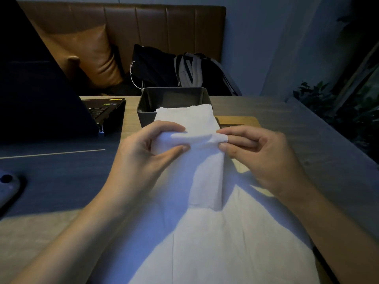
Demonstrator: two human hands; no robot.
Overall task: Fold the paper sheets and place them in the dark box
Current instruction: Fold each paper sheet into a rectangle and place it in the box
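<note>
Nearest the camera, a large white paper sheet lies spread flat on the desk, with faint crease lines running along it. Above it, both hands hold up a second, narrower paper strip that is folded over at the top, its lower end hanging down to the flat sheet.

The left hand is curled round the left side of the fold: its thumb presses on the front of the paper and its fingers wrap over the top, so the paper is pinched between them. The right hand pinches the right end of the fold between thumb and forefinger, with a bit of paper wrapped over a fingertip; its other fingers are loosely curled behind.

Just beyond the hands, the far end of the paper strip rests on the near rim of the dark box, which stands open on the desk. A wooden board lies just to the right of the box. To the left sits an open laptop, and a pale device lies at the left edge.

Behind the desk is a brown sofa with a cushion, a black bag and a grey backpack. Plants stand at far right.
</note>
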